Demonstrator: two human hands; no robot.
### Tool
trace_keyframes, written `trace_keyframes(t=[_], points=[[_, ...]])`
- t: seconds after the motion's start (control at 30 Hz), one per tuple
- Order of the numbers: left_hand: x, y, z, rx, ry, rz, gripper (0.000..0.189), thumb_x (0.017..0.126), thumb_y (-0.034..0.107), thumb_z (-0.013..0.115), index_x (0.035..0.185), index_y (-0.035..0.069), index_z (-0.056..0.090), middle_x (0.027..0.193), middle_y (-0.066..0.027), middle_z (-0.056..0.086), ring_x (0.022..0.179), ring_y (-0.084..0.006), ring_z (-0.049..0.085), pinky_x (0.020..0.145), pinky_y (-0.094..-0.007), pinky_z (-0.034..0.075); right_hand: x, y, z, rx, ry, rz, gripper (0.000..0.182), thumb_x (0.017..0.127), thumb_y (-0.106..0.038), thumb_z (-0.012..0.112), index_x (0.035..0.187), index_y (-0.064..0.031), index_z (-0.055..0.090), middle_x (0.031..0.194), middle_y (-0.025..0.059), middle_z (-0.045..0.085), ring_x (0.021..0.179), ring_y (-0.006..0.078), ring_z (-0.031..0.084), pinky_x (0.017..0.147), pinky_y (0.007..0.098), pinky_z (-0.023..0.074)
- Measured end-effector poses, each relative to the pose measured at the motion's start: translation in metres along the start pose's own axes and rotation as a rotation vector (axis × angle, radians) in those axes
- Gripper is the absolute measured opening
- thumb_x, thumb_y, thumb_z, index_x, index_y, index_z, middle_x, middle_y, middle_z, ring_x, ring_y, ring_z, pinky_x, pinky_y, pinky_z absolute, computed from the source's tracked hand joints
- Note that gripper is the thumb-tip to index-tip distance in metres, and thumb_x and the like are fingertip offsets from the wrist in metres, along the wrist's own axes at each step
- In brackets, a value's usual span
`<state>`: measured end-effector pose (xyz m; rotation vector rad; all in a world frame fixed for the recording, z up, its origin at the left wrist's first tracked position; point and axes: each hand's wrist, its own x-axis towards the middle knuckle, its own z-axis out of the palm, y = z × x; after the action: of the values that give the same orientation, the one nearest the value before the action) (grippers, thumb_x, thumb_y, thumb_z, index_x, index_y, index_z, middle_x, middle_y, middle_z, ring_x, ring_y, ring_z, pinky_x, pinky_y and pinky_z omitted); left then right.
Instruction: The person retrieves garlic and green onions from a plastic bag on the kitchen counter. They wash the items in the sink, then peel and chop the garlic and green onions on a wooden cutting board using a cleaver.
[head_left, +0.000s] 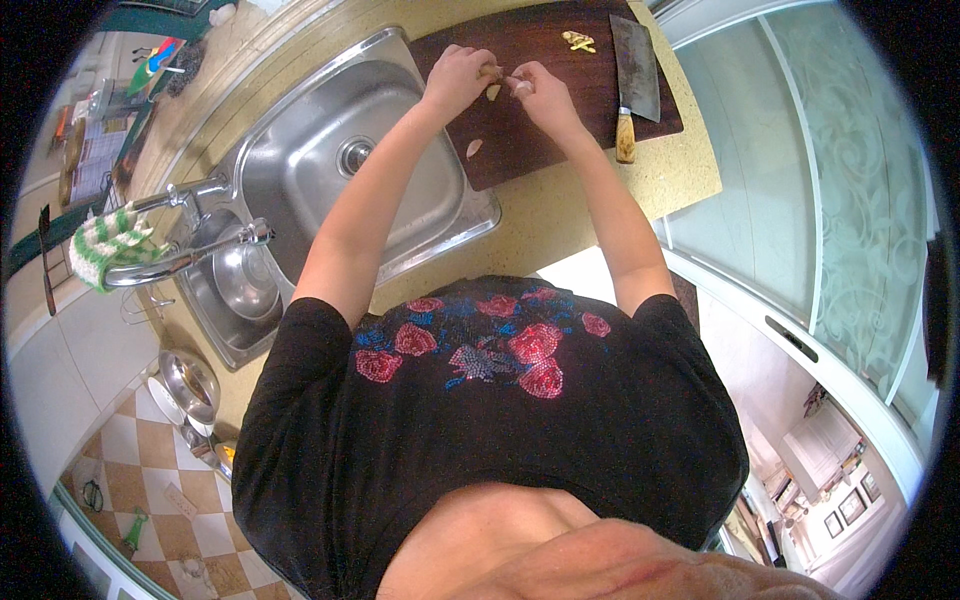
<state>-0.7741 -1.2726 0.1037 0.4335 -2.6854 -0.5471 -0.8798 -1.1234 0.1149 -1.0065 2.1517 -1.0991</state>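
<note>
Over a dark wooden cutting board (540, 142), my two hands meet with their fingertips close together. Pinched in my left hand (459, 81) is a small tan piece, perhaps garlic or ginger, partly hidden by the fingers. A small whitish piece (525, 87), which looks like a garlic clove, is held in my right hand (546, 99). Just below the left fingertips is a pale piece (493, 91). Nearer to me, a single pale clove (474, 148) lies on the board. Yellowish cut pieces (579, 41), possibly ginger, sit in a small pile at the far side.
A cleaver (636, 67) lies at the board's right, its wooden handle (625, 139) towards me. Left of the board is a steel sink (375, 97) with a faucet (217, 251) carrying a green-and-white cloth (112, 244). Frosted glass sliding doors (862, 150) stand at right.
</note>
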Motion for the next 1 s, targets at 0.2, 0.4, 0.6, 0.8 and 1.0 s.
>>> trace_keyframes(t=[0.2, 0.4, 0.6, 0.8, 1.0], points=[[-0.006, 0.007, 0.003, -0.087, 0.114, 0.093, 0.022, 0.078, 0.016, 0.065, 0.099, 0.011, 0.065, 0.094, -0.0094, 0.062, 0.091, -0.0281, 0.059, 0.081, -0.0369, 0.049, 0.012, 0.003, 0.007, -0.121, -0.014, -0.093, 0.027, 0.089, -0.02, 0.048, 0.104, 0.0011, 0.054, 0.094, 0.0245, 0.062, 0.091, 0.04, 0.06, 0.079, 0.0439, 0.0463], [-0.006, 0.012, -0.004, -0.042, 0.132, 0.169, 0.027, 0.079, 0.014, 0.064, 0.105, 0.011, 0.065, 0.1, -0.0098, 0.062, 0.095, -0.0269, 0.06, 0.082, -0.0348, 0.05, 0.016, 0.014, 0.012, 0.123, -0.091, -0.01, 0.029, 0.092, -0.023, 0.043, 0.101, 0.0016, 0.055, 0.087, 0.0207, 0.062, 0.079, 0.0329, 0.06, 0.072, 0.0398, 0.0473], [-0.008, 0.005, -0.01, -0.056, 0.143, 0.296, 0.026, 0.079, 0.011, 0.063, 0.105, 0.009, 0.064, 0.109, -0.0083, 0.063, 0.097, -0.0258, 0.061, 0.083, -0.0335, 0.051, 0.007, 0.0, 0.001, 0.49, -0.264, 0.128, 0.03, 0.094, -0.026, 0.036, 0.095, -0.0033, 0.055, 0.068, 0.0029, 0.05, 0.058, 0.0104, 0.048, 0.051, 0.0271, 0.0408], [-0.01, 0.017, -0.013, -0.157, 0.158, 0.259, 0.026, 0.08, 0.007, 0.061, 0.106, 0.009, 0.063, 0.108, -0.0089, 0.063, 0.094, -0.0265, 0.063, 0.08, -0.0328, 0.053, 0.007, -0.007, 0.001, 0.363, -0.123, -0.016, 0.026, 0.093, -0.025, 0.036, 0.086, -0.0058, 0.053, 0.059, -0.0018, 0.043, 0.049, 0.0097, 0.042, 0.046, 0.0253, 0.0369], [-0.016, 0.02, -0.012, -0.446, 0.146, -0.131, 0.027, 0.083, 0.011, 0.059, 0.11, 0.009, 0.063, 0.11, -0.0079, 0.064, 0.096, -0.0202, 0.063, 0.082, -0.0306, 0.051, 0.001, -0.037, -0.007, 0.884, -0.182, 0.233, 0.022, 0.091, -0.023, 0.04, 0.078, -0.009, 0.051, 0.059, -0.0024, 0.043, 0.048, 0.0069, 0.038, 0.041, 0.0224, 0.0277]])
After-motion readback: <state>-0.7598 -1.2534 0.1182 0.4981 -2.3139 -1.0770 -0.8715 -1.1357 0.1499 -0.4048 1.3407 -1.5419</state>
